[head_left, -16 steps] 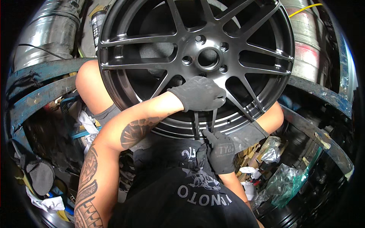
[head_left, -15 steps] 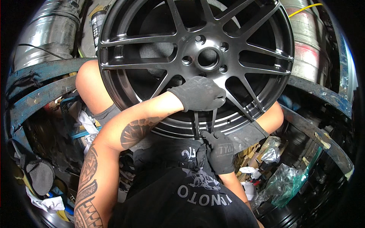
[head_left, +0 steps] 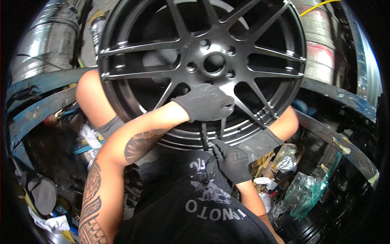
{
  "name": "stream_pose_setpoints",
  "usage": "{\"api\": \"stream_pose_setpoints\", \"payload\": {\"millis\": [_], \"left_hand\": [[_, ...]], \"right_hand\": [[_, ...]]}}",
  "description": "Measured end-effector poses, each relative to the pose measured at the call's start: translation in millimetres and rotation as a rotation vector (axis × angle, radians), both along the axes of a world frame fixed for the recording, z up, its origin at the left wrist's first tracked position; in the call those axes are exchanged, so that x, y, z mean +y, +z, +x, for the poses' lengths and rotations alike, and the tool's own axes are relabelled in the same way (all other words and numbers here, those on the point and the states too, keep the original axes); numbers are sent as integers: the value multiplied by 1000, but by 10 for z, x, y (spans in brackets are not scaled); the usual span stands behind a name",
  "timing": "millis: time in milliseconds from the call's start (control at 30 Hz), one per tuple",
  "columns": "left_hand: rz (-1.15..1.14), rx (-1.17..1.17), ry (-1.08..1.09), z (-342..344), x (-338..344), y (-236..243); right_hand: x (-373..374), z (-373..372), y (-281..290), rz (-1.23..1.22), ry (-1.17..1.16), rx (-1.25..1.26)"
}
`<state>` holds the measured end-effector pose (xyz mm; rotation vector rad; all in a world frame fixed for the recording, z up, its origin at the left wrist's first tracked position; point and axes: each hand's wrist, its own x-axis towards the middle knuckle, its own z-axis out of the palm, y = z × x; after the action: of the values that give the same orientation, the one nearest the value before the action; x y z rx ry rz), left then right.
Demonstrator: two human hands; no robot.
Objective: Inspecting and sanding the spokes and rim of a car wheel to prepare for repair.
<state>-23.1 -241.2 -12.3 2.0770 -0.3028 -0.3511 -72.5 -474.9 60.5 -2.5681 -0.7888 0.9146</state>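
A matte black alloy wheel rim (head_left: 191,53) with paired spokes and a centre bore leans across my knees. My left hand (head_left: 205,102), in a dark grey knit glove, is closed in a fist over the lower spokes, just below the hub. What lies inside its fingers, if anything, is hidden. At the rim's near edge is my gloved right hand (head_left: 233,160), its fingers closed on the outer lip beside the bottom pair of spokes. The undersides of those fingers do not show.
Blue, worn metal bars (head_left: 42,93) curve past both sides. Silver metal cylinders (head_left: 46,40) stand at the far left, with another drum (head_left: 319,53) at the far right. Clear and green plastic wrap (head_left: 304,195) lies at lower right, and white rags (head_left: 50,223) at lower left.
The wheel and the surroundings sit slightly further left in the view. Both hands keep nearly the same places on the wheel.
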Motion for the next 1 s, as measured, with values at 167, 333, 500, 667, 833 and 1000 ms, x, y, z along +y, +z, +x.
{"api": "stream_pose_setpoints", "payload": {"millis": [167,333,500,667,833,1000], "left_hand": [[-29,-34,52,-24,-4,0],[-40,-19,33,11,-8,3],[-45,-5,46,9,-2,-15],[-6,29,-1,16,17,26],[-9,24,0,11,13,4],[-13,22,37,1,-11,8]], "right_hand": [[-30,32,-71,-23,41,55],[-9,106,20,-96,161,8],[-87,86,6,-111,157,-39],[-137,84,-130,20,108,20],[-49,46,-68,-138,263,-59],[-110,18,-134,4,210,-96]]}}
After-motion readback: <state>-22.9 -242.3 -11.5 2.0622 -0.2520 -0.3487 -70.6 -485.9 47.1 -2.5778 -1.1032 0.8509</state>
